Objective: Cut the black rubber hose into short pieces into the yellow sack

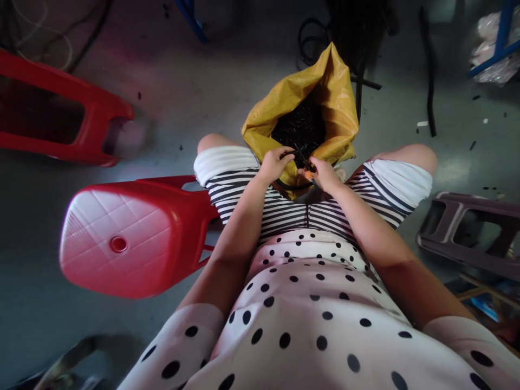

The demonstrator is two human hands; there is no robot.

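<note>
My left hand (pixel 277 163) is closed, its fingertips pinching a thin black tube (pixel 289 153) over the near rim of a yellow sack (pixel 340 103). Beside it, my right hand (pixel 324 174) is wrapped round dark-bladed scissors with orange on the handle (pixel 309 175). The blades point up and to the left, close to the tube in the left fingers; whether they touch it I cannot tell. Inside the open sack lies a heap of small black pieces (pixel 299 127). The sack stands between my knees.
A red stool (pixel 117 244) stands to my left, with another red stool (pixel 44 108) lying farther off. At the right is a grey-brown stool (pixel 471 225). Black tubing (pixel 428 76) and scraps lie on the floor. Plastic-wrapped goods (pixel 493 49) sit at the upper right.
</note>
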